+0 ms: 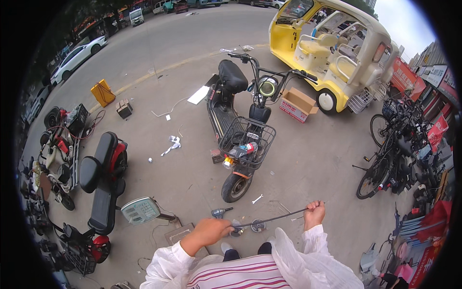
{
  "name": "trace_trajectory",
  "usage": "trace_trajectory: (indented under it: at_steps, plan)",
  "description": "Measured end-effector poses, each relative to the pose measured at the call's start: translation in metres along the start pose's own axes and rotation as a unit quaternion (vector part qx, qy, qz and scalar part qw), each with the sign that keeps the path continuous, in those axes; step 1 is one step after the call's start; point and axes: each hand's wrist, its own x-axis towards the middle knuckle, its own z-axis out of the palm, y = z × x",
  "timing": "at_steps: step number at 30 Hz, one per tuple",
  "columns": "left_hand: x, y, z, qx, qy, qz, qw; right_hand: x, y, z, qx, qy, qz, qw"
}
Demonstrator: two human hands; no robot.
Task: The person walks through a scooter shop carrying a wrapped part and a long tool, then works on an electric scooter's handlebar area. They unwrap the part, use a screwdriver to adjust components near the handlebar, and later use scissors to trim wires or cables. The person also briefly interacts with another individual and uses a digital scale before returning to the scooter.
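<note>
A thin black cable (279, 218) stretches between my two hands, curving slightly. My left hand (211, 232) is closed around its left end, and my right hand (315, 213) grips the other end, higher up. Below the cable, two round metal parts (258, 225) lie on the ground near my feet. A cordless power tool (219, 212) rests just beyond my left hand. Farther ahead lies a silver wrench (257, 198). Facing me stands an electric scooter (234, 187) with a black wire front basket (266, 139); a red and blue can-like item (249, 147) lies in the basket.
To the left are a scale with a display (140, 210) and a black-seated scooter (103, 197). An open cardboard box (294, 107) sits before a yellow three-wheeler (337, 89). Parked bicycles (380, 168) line the right side. A yellow case (102, 93) stands at far left.
</note>
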Motion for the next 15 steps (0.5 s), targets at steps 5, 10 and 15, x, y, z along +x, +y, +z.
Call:
trace_trajectory:
  at_steps: [5,10,15]
  plan:
    - [-0.074,0.032,-0.072,-0.079,0.133,0.026,0.988,-0.052,0.016,-0.007,-0.048,0.027,0.052,0.997]
    - [-0.088,0.03,-0.09,-0.34,0.253,-0.008,0.906,-0.087,0.031,-0.016,-0.204,0.017,0.154,0.967]
    - [-0.063,0.009,-0.113,-0.384,0.297,0.053,0.873,-0.079,0.06,-0.035,-0.393,-0.028,0.299,0.869]
